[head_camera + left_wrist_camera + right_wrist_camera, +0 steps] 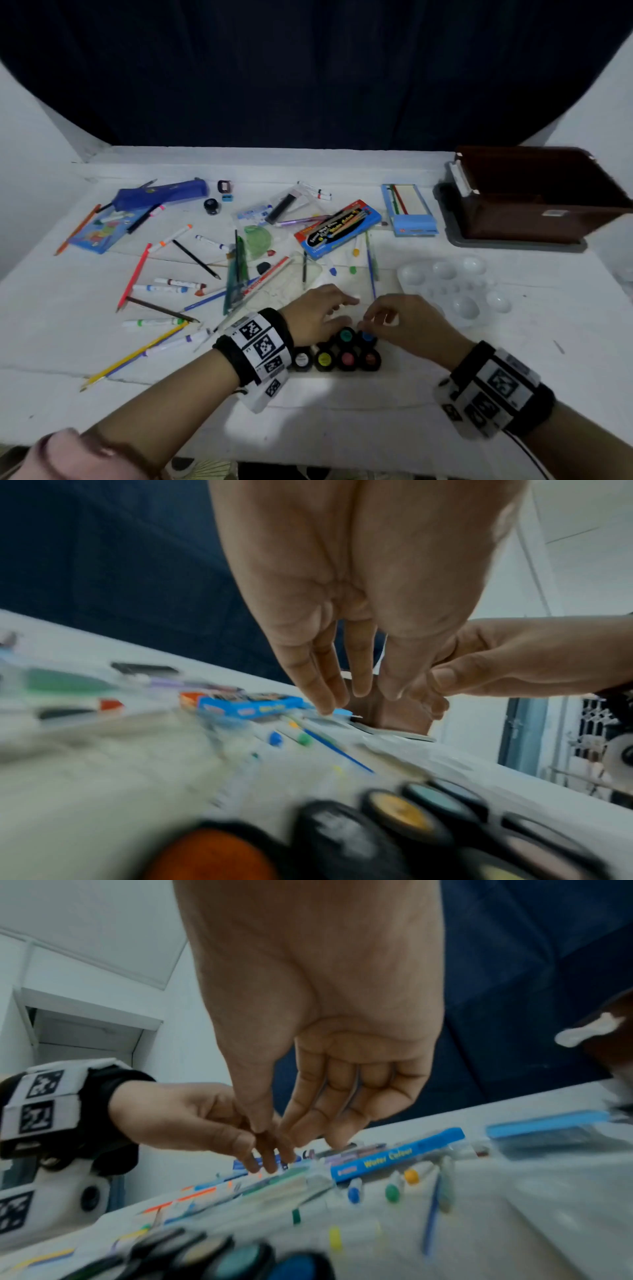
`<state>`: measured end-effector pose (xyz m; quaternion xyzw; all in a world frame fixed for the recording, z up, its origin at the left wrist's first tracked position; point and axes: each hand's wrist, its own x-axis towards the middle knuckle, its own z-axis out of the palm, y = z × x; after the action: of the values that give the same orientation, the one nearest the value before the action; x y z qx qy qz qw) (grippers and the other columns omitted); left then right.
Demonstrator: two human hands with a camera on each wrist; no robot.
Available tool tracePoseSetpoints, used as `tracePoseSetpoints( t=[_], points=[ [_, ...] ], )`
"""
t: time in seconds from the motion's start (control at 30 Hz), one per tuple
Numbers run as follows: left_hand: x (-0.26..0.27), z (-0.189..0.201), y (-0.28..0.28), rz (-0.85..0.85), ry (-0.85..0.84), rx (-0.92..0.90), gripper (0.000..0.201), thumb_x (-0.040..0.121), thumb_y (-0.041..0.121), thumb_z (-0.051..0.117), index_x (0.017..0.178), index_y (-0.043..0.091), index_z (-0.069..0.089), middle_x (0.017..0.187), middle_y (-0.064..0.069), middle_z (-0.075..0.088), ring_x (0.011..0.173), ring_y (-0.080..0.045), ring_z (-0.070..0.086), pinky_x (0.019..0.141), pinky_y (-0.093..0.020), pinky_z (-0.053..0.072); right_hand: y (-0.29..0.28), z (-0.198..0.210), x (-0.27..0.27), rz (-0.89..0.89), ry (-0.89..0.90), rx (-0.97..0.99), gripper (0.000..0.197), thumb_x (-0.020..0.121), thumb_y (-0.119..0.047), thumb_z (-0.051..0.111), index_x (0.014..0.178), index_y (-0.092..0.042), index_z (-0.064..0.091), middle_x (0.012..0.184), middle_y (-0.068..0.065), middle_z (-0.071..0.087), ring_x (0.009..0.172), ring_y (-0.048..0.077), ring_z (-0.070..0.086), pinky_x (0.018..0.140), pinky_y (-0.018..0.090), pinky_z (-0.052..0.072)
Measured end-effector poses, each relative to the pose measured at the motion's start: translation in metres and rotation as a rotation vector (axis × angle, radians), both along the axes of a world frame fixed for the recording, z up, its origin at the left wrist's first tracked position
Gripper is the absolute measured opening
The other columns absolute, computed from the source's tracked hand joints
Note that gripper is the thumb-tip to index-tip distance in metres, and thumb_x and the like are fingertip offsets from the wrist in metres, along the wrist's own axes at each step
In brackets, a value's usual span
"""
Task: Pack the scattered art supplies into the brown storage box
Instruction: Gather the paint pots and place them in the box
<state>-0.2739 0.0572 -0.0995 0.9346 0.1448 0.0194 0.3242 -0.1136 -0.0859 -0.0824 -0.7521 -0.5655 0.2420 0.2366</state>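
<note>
Both hands low over the near middle of the white desk (342,411), just above a cluster of small round paint pots (337,353) with coloured lids. Left hand (317,313) with fingers straight and relaxed, holding nothing, fingertips pointing down toward the desk. Right hand (407,323) beside it, fingers loosely bent, nothing visibly between them; thumb close to the left hand's fingers. Contact with the pots not clear from any view, both wrist views being blurred.

Brown storage box (541,195) at the far right corner of the desk, open, standing on a grey tray (513,245), well apart from the hands. Nothing visible inside from this angle.

Scattered across the desk: a blue watercolour box (337,228) beyond the hands, a light blue case with brushes (409,209) between it and the storage box, a white paint palette (455,291) just right of the hands, a thin blue brush (371,274) near it. To the left, loose pencils, markers and pens lying at all angles, a dark blue pencil case (161,197) at the far left, and a green round piece (257,236) in a clear sleeve near the middle.
</note>
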Motion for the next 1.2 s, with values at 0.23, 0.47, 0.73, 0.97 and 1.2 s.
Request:
tracePoseSetpoints(
  t=[0.23,0.47,0.73,0.97,1.2],
  points=[
    [-0.063,0.033,0.100,0.171,0.022,0.115,0.021,0.091,0.017,0.055,0.107,0.011,0.067,0.103,-0.012,0.062,0.095,-0.024,0.059,0.083,-0.026,0.045,0.111,0.018,-0.022,0.087,0.020,0.059,0.004,0.088,-0.029,0.062,0.084,-0.031,0.063,0.080,-0.014,0.063,0.077,0.004,0.060,0.071,0.022,0.049],
    [-0.139,0.032,0.197,0.371,0.092,0.134,0.020,0.090,0.008,0.051,0.101,0.004,0.067,0.103,-0.012,0.066,0.094,-0.024,0.061,0.070,-0.010,0.029,0.226,0.017,-0.072,0.161,0.024,0.061,0.006,0.089,-0.023,0.060,0.088,-0.021,0.066,0.080,-0.009,0.064,0.075,0.004,0.060,0.068,0.018,0.046],
    [-0.208,0.002,0.303,0.545,0.190,0.066,0.021,0.091,0.020,0.050,0.106,0.017,0.064,0.105,-0.002,0.060,0.097,-0.020,0.059,0.076,-0.016,0.036,0.365,-0.012,-0.117,0.098,0.018,0.016,0.019,0.090,-0.016,0.057,0.108,-0.014,0.064,0.110,0.004,0.061,0.100,0.016,0.058,0.088,0.025,0.046],
    [-0.207,-0.018,0.402,0.670,0.084,0.255,0.040,0.086,0.018,0.056,0.126,0.011,0.054,0.138,-0.010,0.046,0.127,-0.029,0.042,0.106,-0.034,0.032,0.447,-0.034,-0.138,0.150,-0.075,-0.121,0.052,0.097,-0.009,0.041,0.146,-0.021,0.028,0.157,0.007,0.014,0.143,0.023,0.020,0.116,0.033,0.018],
    [-0.203,-0.012,0.457,0.789,0.175,0.314,0.037,0.085,0.025,0.046,0.117,0.014,0.061,0.117,-0.015,0.061,0.105,-0.038,0.055,0.090,-0.042,0.045,0.449,-0.036,-0.147,0.151,-0.156,-0.186,0.030,0.094,-0.013,0.050,0.123,-0.010,0.057,0.122,0.012,0.050,0.114,0.025,0.047,0.095,0.030,0.039]
  ],
)
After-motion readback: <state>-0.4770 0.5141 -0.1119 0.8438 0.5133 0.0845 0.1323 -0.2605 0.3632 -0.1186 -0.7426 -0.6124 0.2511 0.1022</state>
